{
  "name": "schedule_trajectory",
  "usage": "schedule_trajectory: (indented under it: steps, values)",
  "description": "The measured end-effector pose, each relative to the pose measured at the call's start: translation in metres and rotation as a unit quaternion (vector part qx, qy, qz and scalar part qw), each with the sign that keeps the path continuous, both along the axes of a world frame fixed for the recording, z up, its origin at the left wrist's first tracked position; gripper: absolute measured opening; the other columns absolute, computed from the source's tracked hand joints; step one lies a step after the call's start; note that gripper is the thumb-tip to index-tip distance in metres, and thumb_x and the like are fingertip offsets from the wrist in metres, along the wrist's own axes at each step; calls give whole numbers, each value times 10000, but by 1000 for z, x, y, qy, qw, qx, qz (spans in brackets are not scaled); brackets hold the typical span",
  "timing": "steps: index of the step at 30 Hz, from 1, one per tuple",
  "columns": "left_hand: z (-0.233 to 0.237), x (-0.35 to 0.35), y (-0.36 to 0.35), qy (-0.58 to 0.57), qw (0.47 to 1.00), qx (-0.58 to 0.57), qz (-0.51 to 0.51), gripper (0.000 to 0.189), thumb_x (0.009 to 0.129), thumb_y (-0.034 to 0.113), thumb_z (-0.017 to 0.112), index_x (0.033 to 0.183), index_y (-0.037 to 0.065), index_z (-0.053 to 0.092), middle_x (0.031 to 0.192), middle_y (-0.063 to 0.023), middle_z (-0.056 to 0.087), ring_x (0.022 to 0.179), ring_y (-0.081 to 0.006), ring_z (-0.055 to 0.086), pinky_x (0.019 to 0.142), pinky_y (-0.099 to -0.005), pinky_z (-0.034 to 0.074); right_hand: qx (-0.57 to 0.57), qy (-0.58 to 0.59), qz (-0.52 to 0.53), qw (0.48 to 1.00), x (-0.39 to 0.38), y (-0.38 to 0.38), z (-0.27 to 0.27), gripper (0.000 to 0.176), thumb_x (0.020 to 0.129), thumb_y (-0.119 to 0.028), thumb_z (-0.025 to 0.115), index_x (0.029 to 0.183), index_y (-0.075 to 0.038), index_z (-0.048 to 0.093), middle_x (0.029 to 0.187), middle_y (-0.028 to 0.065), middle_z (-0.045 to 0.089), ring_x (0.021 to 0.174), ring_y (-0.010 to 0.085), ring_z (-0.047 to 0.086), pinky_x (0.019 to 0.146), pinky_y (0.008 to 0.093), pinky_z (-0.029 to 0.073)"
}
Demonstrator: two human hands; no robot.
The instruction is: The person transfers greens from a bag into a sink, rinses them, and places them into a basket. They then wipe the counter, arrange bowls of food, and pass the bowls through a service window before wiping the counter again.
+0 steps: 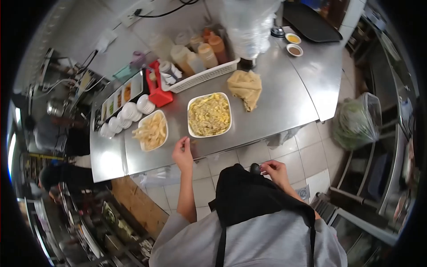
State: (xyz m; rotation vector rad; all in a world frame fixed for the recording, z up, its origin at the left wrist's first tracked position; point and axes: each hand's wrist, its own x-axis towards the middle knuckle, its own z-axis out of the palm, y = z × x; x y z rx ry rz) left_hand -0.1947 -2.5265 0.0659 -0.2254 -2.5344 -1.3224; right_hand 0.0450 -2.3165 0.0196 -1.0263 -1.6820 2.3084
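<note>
My left hand [183,155] is at the front edge of the steel table, between two white bowls. Its fingers are bent, with the thumb and fingertip apart and nothing seen between them. Just beyond it sits a square bowl of fried rice with yellow egg [209,115]. To its left stands a bowl of pale fries or strips [152,130]. My right hand [275,171] hangs in front of the table beside my black apron [242,196], fingers loosely curled, no held object visible. A crumpled tan cloth [245,88] lies right of the rice bowl.
A white basket [204,76] holds several squeeze bottles. Stacked white cups [130,111] stand by a tray of toppings [126,94] and a red holder [158,91]. Two sauce cups [294,50] and a black tray [311,24] are back right. A plastic bag of greens [356,122] is at right.
</note>
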Motion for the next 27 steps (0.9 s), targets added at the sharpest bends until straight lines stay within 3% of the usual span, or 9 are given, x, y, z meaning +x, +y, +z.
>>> schedule_trajectory:
  steps: [6, 8, 12, 14, 15, 19, 21, 25, 27]
  values:
    - [-11, 4, -6, -52, 996, -29, -66, 141, 779, 151, 619, 831, 22, 641, 770, -98, 628, 673, -205, 576, 636, -299, 450, -7, 12, -27, 1000, 6, 19, -2, 140, 805, -108, 609, 827, 31, 615, 735, 71, 632, 654, 112, 598, 575, 218, 482]
    - [-16, 3, -4, 92, 974, -139, -155, 149, 773, 139, 624, 829, 1, 636, 798, -86, 625, 664, -197, 565, 610, -276, 449, -14, 22, -24, 999, 8, 21, -2, 142, 808, -105, 606, 831, 35, 613, 734, 71, 632, 653, 114, 598, 578, 220, 483]
    - [-16, 16, -1, 63, 978, -126, -152, 119, 771, 118, 617, 814, 8, 629, 806, -97, 623, 672, -216, 575, 614, -290, 454, 7, 1, -37, 999, 16, 24, 0, 158, 814, -116, 601, 839, 39, 611, 737, 79, 632, 661, 119, 601, 585, 224, 486]
    - [-2, 38, 16, -71, 982, -106, -138, 90, 778, 98, 605, 803, 14, 626, 799, -86, 616, 692, -194, 566, 648, -296, 446, -48, -8, -3, 999, 19, 28, -5, 180, 818, -132, 598, 852, 44, 609, 746, 87, 631, 667, 122, 603, 596, 226, 490]
    - [5, 58, 29, -54, 979, -89, -175, 76, 766, 81, 616, 803, 15, 626, 798, -81, 617, 668, -171, 559, 627, -286, 446, -102, 14, -18, 995, 20, 28, -9, 188, 823, -139, 593, 873, 41, 605, 771, 88, 631, 684, 126, 607, 600, 230, 492]
    - [-3, 153, 144, -133, 912, 49, -384, 68, 735, 41, 641, 796, 14, 625, 809, -79, 620, 648, -155, 560, 604, -279, 448, -274, 50, -116, 953, 27, 61, -2, 175, 858, -138, 541, 902, 27, 577, 859, 111, 615, 772, 159, 606, 692, 265, 508]
    - [-12, 188, 226, -74, 866, 29, -493, 85, 707, 38, 659, 782, 18, 624, 803, -88, 611, 703, -201, 565, 634, -297, 451, -420, 150, -197, 873, 42, 101, -21, 161, 871, -121, 510, 911, 27, 559, 871, 100, 597, 778, 151, 588, 694, 258, 502]
    - [-46, 247, 403, -18, 799, 0, -601, 106, 673, 34, 662, 768, 16, 617, 799, -109, 583, 780, -278, 540, 674, -343, 446, -341, 222, -393, 825, 121, 237, -44, 140, 877, -104, 486, 909, 19, 543, 866, 66, 580, 783, 142, 566, 723, 253, 488]
    - [-73, 287, 496, 34, 703, -11, -711, 119, 706, 22, 608, 825, 14, 603, 824, -117, 583, 809, -289, 535, 690, -359, 439, -265, 202, -458, 824, 165, 317, -61, 122, 868, -94, 494, 874, 9, 558, 846, 68, 587, 797, 149, 565, 748, 261, 483]
